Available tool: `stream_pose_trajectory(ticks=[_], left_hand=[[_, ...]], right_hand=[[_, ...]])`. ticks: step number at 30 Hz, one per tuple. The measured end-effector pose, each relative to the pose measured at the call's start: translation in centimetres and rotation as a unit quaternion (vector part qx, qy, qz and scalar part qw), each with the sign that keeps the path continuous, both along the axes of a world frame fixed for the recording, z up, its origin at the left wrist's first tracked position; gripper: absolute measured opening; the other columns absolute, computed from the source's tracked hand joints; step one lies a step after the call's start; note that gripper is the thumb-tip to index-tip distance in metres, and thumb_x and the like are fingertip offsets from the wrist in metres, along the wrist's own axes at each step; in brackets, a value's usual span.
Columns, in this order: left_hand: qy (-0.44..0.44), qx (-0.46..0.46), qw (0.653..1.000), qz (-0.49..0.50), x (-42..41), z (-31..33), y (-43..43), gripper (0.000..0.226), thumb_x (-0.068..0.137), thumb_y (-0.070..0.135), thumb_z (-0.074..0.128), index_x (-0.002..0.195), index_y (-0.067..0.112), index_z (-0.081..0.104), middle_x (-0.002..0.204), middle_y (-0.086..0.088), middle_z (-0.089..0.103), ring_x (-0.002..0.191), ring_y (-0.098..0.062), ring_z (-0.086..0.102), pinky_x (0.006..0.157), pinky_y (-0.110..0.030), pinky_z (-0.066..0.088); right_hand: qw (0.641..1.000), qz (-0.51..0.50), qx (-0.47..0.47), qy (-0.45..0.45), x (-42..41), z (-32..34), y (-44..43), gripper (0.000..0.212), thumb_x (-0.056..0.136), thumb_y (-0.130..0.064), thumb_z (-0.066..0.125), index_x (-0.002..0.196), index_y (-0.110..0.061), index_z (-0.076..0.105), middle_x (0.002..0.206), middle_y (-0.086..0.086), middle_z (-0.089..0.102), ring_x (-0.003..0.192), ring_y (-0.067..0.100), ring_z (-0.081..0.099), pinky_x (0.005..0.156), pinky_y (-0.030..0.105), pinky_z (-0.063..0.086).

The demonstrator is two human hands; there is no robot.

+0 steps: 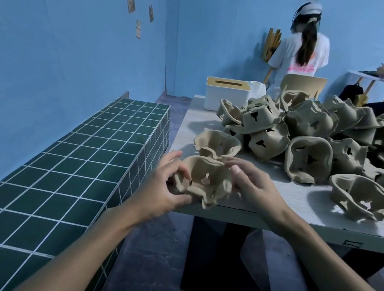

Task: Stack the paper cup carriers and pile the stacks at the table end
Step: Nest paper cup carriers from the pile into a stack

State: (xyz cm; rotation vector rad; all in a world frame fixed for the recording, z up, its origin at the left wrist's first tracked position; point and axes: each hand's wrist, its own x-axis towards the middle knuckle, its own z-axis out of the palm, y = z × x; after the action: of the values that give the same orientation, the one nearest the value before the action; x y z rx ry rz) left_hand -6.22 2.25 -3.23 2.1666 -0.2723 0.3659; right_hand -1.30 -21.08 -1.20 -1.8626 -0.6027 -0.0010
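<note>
From the head camera, the person holds one beige, moulded paper-pulp cup carrier [202, 184] between both hands, just over the near edge of the pale wooden table [300, 210]. The left hand [167, 188] is curled around the carrier's left rim, with thumb and fingers partly closed on it. The right hand [252, 186] pinches the right rim, with the thumb on top and the fingers bent behind.

Just beyond the fingertips, a second carrier of the same kind [217, 144] lies open on the table. Further beyond the right hand, and out to its right, a big loose heap of carriers [322, 139] covers the table, not yet stacked.

The carrier looks very light and a little flexible, with a rough surface that should not slip. Its thin wavy rim would probably bend or tear if squeezed hard. It seems best to hold it at two opposite rims, as now, and nest it gently into the next one.

Far beyond the left hand stands a white tissue box with a wooden lid [227, 95]. No readable writing or brand appears on the carriers or the box.
</note>
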Motion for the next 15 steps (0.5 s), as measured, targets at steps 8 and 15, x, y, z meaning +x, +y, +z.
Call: stream_pose_trajectory(ticks=[8,15], left_hand=[[-0.046,-0.037,0.998,0.016,-0.6,-0.4,0.8,0.026,0.080,0.002,0.079,0.073,0.022,0.063,0.146,0.002,0.049,0.134,-0.003,0.049,0.107,-0.028,0.040],[-0.072,-0.020,0.996,0.044,-0.8,-1.0,1.8,0.023,0.079,0.005,0.081,0.075,0.020,0.064,0.145,0.005,0.046,0.136,-0.003,0.046,0.113,-0.024,0.037]], right_hand=[[0.973,-0.114,-0.135,-0.147,5.6,-0.1,0.7,0.042,0.087,-0.012,0.072,0.127,-0.010,0.060,0.134,-0.003,0.051,0.094,0.011,0.057,0.073,0.005,0.043],[0.968,-0.133,-0.137,-0.161,6.8,-1.0,2.3,0.009,0.081,0.000,0.069,0.089,-0.004,0.072,0.110,0.005,0.062,0.093,0.016,0.061,0.078,0.000,0.038]])
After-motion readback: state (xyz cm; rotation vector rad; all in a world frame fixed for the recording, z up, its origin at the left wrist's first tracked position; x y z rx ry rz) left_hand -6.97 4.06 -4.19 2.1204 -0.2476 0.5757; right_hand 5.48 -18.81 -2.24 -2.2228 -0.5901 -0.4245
